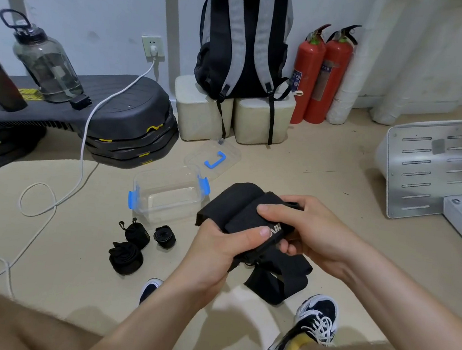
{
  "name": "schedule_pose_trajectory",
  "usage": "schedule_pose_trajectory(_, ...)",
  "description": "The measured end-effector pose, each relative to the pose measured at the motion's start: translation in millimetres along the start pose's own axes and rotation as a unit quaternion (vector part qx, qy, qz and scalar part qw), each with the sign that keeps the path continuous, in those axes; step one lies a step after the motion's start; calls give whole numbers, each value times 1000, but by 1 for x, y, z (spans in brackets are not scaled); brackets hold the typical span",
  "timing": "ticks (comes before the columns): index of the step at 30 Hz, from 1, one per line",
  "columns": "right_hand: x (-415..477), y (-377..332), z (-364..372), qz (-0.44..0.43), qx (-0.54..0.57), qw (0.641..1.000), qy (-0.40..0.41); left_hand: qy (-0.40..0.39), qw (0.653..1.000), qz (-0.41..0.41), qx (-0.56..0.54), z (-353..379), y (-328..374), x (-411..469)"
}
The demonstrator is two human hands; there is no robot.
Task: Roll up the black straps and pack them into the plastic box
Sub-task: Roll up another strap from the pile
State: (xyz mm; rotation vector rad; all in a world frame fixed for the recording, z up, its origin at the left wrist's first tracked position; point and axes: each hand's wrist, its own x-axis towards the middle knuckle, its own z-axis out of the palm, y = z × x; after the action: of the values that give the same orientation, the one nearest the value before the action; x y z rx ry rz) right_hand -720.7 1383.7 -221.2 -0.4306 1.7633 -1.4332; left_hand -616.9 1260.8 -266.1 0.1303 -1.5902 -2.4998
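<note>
Both hands hold a wide black strap above the floor, partly wound into a loose roll. My left hand grips the roll from below, thumb pressed on top. My right hand pinches it from the right, fingers curled over its edge. The strap's loose end hangs down toward my shoes. A clear plastic box with blue clips stands open on the floor just left of the strap. Three rolled black straps lie on the floor in front of the box.
The box's clear lid with a blue handle lies behind the box. A white cable loops across the floor at left. Black step platforms, a backpack on cream blocks, two fire extinguishers and a white appliance ring the floor.
</note>
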Motion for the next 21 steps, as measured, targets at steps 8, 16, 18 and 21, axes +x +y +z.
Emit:
schedule_pose_trajectory(8,7,3,6,20,-24,996,88,42,998,-5,43,-7,-2,1)
schedule_pose_trajectory(16,14,6,4,-40,-18,988,146,34,942,178,283,-12,13,3)
schedule_pose_trajectory(18,14,2,2,-61,-10,985,164,34,925,190,326,-10,15,-2)
schedule_pose_trajectory(21,11,-3,-1,-83,50,979,177,21,870,202,449,-13,12,-16)
